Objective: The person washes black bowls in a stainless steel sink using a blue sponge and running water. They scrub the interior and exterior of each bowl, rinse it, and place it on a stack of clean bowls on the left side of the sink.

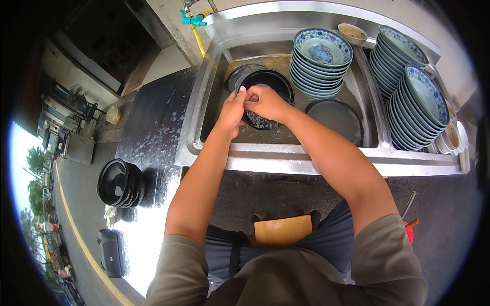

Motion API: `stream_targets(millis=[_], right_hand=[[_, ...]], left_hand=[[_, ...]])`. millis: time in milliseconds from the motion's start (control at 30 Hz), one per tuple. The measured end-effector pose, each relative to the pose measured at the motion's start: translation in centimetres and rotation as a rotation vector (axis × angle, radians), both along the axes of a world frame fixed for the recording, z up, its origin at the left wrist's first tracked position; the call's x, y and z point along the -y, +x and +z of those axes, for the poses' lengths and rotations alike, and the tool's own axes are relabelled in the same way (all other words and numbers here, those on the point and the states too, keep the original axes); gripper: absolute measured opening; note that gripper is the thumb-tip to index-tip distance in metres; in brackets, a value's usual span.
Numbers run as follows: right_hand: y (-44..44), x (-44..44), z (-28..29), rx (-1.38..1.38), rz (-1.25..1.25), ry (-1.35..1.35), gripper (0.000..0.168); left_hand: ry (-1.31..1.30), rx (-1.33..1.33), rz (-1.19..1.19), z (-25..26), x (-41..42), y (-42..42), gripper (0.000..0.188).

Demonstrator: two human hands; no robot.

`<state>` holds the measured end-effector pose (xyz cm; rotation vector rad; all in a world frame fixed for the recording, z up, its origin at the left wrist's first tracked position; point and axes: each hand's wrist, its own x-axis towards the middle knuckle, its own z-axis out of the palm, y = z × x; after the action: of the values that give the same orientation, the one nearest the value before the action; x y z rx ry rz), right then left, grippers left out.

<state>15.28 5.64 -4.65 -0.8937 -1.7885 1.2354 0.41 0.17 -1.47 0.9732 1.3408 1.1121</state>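
Observation:
My left hand (232, 113) grips the rim of a black dish, seen nearly edge-on, inside the steel sink (183, 134). Beside it, my right hand (268, 103) has its fingers bent against the same dish; a scrubber in them cannot be made out. Behind and under both hands is a round black bowl (285, 86) with wet, bubbly water near its front. Another black dish (245, 70) lies partly hidden at the back left. A flat black plate (335, 118) rests in shallow water to the right. A crumpled blue cloth (320, 53) lies in the top bowl of a blue-patterned stack (317, 82).
More blue-patterned bowls (417, 107) stand stacked at the right, near smaller white bowls (451, 137). A small bowl (352, 33) sits on the back ledge. Stacked black bowls (120, 183) stand on the wet dark table at left. A teal tap (193, 19) is behind the sink.

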Motion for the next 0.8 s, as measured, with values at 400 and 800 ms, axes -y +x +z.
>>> stream_targets(millis=[400,800], right_hand=[[4.0,1.3,3.9,0.787,-0.337,0.563,0.019],[1.6,2.0,2.5,0.447,-0.227,0.618,0.012]], left_hand=[[0.155,0.017,0.131,1.8,1.0,0.0,0.050],[0.093,0.034,0.041,1.0,0.8,0.2,0.051]])
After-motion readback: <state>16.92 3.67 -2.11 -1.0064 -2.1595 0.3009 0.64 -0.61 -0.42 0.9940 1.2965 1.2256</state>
